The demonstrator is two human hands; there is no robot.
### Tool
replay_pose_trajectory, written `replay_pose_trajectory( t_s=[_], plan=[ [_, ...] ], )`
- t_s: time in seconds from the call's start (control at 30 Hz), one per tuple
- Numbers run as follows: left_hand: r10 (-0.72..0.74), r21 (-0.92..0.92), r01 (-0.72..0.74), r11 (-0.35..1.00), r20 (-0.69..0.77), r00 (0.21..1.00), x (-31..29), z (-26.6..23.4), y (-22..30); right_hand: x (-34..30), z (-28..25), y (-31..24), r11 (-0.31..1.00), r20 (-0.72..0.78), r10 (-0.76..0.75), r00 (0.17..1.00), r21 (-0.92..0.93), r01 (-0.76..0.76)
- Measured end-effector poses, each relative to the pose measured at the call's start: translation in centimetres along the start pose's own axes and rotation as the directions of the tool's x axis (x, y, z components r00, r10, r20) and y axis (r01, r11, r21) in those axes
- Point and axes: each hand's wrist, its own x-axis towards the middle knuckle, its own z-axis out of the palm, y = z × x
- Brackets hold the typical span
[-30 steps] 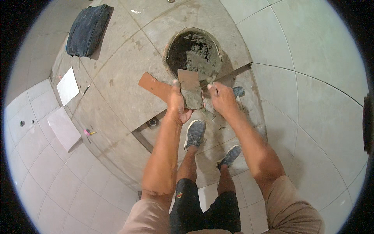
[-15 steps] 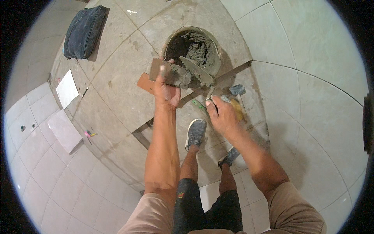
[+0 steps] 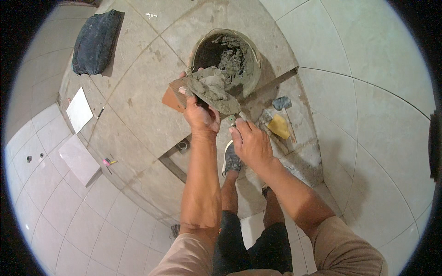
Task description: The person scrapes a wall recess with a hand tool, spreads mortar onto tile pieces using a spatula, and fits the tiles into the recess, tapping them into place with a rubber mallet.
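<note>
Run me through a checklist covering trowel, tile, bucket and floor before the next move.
1. Right hand gripping the mortar-coated metal trowel: ok, closed on it.
2. Grey mortar loaded on the trowel: ok, thickly heaped.
3. Left hand holding the flat brown tile: ok, though the trowel partly covers it.
4. Trowel touching the tile: cannot tell, any contact is hidden.
5. Mortar left in the round, grey-smeared bucket: ok, clumps show inside.
6. Floor right of the hands free of tools: not ok, a dark-headed hammer lies there near a yellow, flat piece.
</note>
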Motion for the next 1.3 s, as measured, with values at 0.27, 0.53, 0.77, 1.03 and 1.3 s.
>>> replay_pose_trajectory(
  t_s=[0.27, 0.53, 0.77, 1.03, 1.3],
  plan=[
    [-0.051, 0.115, 0.071, 0.991, -0.166, 0.985, -2.5, -3.1, -0.1, 8.2, -0.9, 2.7, 0.965, 0.012, 0.259, 0.966, -0.029, -0.259],
    [-0.011, 0.240, 0.137, 0.961, -0.460, 0.888, -4.6, -9.3, -1.4, 11.4, -2.6, 4.8, 0.948, 0.170, 0.188, 0.967, -0.290, -0.133],
    [0.022, 0.329, 0.153, 0.932, -0.472, 0.881, -1.3, -10.0, -4.9, 14.2, -2.6, 2.6, 0.898, 0.228, 0.038, 0.973, -0.435, 0.066],
    [0.082, 0.574, 0.146, 0.806, -0.352, 0.932, 0.9, -9.5, -6.7, 18.3, 2.0, 0.1, 0.806, 0.275, 0.086, 0.958, -0.584, 0.095],
    [-0.015, 0.649, 0.249, 0.719, -0.344, 0.939, 1.3, -10.7, -6.7, 18.4, 1.3, 2.1, 0.686, 0.540, -0.045, 0.840, -0.594, 0.419]
  ],
)
